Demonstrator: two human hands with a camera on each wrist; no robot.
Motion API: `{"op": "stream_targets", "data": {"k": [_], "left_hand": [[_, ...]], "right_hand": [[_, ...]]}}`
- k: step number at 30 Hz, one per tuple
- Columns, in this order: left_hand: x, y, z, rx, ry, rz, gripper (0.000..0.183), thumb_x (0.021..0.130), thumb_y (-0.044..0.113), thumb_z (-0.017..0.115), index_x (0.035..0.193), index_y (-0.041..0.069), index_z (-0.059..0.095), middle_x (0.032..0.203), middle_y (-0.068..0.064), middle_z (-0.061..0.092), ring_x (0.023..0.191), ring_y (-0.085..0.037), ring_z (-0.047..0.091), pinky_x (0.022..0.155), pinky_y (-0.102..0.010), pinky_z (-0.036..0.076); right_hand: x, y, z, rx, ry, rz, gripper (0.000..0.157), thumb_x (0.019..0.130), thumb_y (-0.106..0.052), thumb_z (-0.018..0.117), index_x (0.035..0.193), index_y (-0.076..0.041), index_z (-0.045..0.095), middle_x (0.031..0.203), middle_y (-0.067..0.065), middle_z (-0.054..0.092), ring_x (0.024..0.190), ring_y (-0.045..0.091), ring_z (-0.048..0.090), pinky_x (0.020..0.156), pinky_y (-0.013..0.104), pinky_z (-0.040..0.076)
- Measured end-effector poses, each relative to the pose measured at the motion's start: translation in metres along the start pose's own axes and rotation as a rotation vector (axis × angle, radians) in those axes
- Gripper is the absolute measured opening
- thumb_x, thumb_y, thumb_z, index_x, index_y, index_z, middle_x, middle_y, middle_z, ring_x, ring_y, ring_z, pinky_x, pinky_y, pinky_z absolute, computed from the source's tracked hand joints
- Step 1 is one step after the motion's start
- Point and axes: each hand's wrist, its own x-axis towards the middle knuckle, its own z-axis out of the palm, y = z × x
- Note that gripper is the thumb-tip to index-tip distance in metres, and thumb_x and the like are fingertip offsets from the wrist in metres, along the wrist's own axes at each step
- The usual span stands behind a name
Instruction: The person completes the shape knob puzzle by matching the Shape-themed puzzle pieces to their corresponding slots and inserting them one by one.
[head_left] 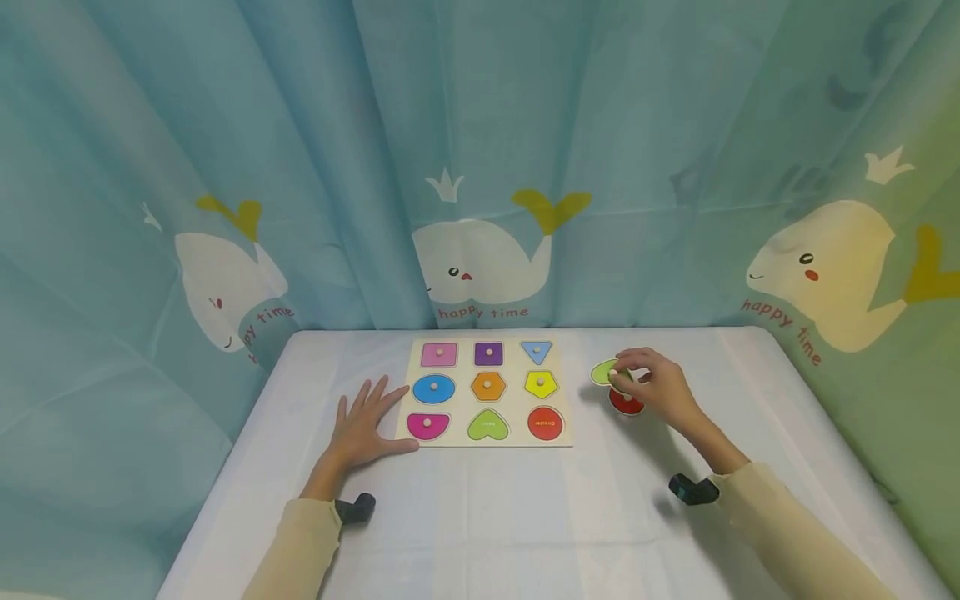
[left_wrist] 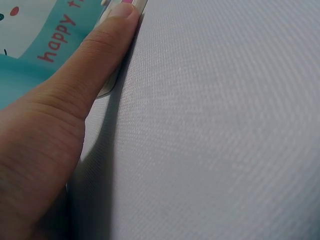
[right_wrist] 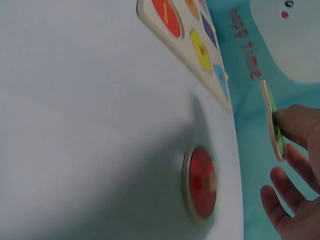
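A wooden shape puzzle board (head_left: 517, 404) lies flat on the white table. My left hand (head_left: 360, 429) rests at its left side with fingers spread; in the left wrist view the thumb (left_wrist: 100, 52) touches the board's edge. To the right of the board, my right hand (head_left: 660, 387) pinches the green heart puzzle piece (head_left: 603, 372) by its knob, raised off the table. Under it lies a red circle puzzle piece (right_wrist: 202, 182) with a knob. On the board, the heart slot (head_left: 488, 426) and the circle slot (head_left: 545, 423) show printed words and no knobs.
Knobbed pieces sit in the other slots, among them a blue oval (head_left: 433, 389) and a yellow pentagon (head_left: 541, 384). A blue curtain (head_left: 315, 167) with printed whales hangs behind the table's back edge. Black wrist cameras (head_left: 693, 490) are worn on both wrists.
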Motion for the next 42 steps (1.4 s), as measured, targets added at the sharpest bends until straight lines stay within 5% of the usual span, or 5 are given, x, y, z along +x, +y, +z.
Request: {"op": "stream_targets", "data": {"k": [19, 32, 42], "left_hand": [[0.000, 0.002, -0.002, 0.023, 0.013, 0.023, 0.103, 0.072, 0.066, 0.081, 0.158, 0.023, 0.042, 0.169, -0.019, 0.021, 0.154, -0.048, 0.008, 0.115, -0.077, -0.003], [0.002, 0.003, -0.003, 0.032, -0.023, -0.013, 0.104, 0.073, 0.065, 0.080, 0.159, 0.023, 0.039, 0.170, -0.017, 0.018, 0.155, -0.046, 0.005, 0.116, -0.075, -0.006], [0.001, 0.001, -0.004, 0.032, -0.010, 0.000, 0.103, 0.073, 0.063, 0.082, 0.158, 0.022, 0.041, 0.170, -0.018, 0.019, 0.155, -0.047, 0.006, 0.116, -0.076, -0.004]], "right_hand": [[0.027, -0.063, 0.076, 0.141, -0.171, -0.040, 0.008, 0.087, -0.013, 0.081, 0.094, -0.011, 0.081, 0.117, 0.010, 0.071, 0.114, 0.032, 0.062, 0.085, 0.047, 0.057], [0.013, -0.093, 0.133, 0.211, -0.222, -0.086, 0.005, 0.084, -0.011, 0.084, 0.087, -0.010, 0.080, 0.111, 0.008, 0.073, 0.114, 0.031, 0.062, 0.104, 0.053, 0.044], [0.005, -0.095, 0.156, 0.178, -0.211, -0.170, 0.006, 0.082, -0.007, 0.084, 0.084, -0.009, 0.079, 0.106, 0.008, 0.073, 0.105, 0.028, 0.061, 0.093, 0.046, 0.045]]}}
